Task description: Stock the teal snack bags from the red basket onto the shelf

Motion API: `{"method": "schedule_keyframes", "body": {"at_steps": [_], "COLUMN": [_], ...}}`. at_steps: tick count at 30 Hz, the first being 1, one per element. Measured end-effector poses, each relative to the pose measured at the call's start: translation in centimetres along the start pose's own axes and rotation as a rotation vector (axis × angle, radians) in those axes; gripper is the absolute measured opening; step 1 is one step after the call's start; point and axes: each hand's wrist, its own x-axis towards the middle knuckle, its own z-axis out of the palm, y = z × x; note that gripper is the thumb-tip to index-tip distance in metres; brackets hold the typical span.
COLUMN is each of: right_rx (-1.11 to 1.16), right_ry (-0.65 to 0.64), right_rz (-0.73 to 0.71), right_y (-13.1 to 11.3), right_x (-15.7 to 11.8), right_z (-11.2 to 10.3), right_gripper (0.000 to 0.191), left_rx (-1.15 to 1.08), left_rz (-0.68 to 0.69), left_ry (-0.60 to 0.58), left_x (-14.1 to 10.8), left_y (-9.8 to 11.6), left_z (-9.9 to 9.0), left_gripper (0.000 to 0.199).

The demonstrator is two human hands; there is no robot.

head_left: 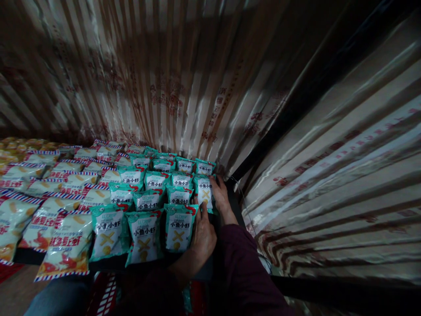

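Crate (105, 296): red with holes, low down, near the person's leg (59, 296).
Shelf (205, 267): black, carries the packets in rows.
Front packets (144, 237): three green ones along the edge; the rightmost is just beside the left hand.
Left hand (203, 237): fingers stretched forward, tips near the bottom of the handled packet; how firm this grip is, I cannot tell.
Handled packet (204, 191): green, nearly upright, at the right end of the rows, behind the rightmost front one; it lies between the left fingertips and the right hand.
Right hand (222, 197): bent along the right side of this packet, touching it; whether the grip is closed on it, I cannot tell.
Step in hand: by my judgement, setting or straightening this packet.
Next move: seems to call for light pressure to align it, then careful release without tipping its neighbours.
Curtain (197, 109): pleated, behind the rows.
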Motion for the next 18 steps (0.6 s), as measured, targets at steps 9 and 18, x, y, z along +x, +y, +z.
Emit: {"method": "schedule_keyframes", "body": {"at_steps": [9,18], "right_rx": [-0.038,-0.088], "right_ry": [-0.022,0.116], "right_rz": [-0.036,-0.019], "right_y": [-0.3,0.6], "right_x": [-0.6,-4.6], "right_z": [0.2,-1.8], "right_gripper": [0.06,0.065], "left_rx": [0.016,0.044], "left_rz": [0.008,-0.008], "left_ry": [0.039,-0.043], "left_x": [0.6,0.2], "left_y": [-0.1,0.5], "left_z": [0.1,-0.4], "left_gripper": [0.072,0.072]}}
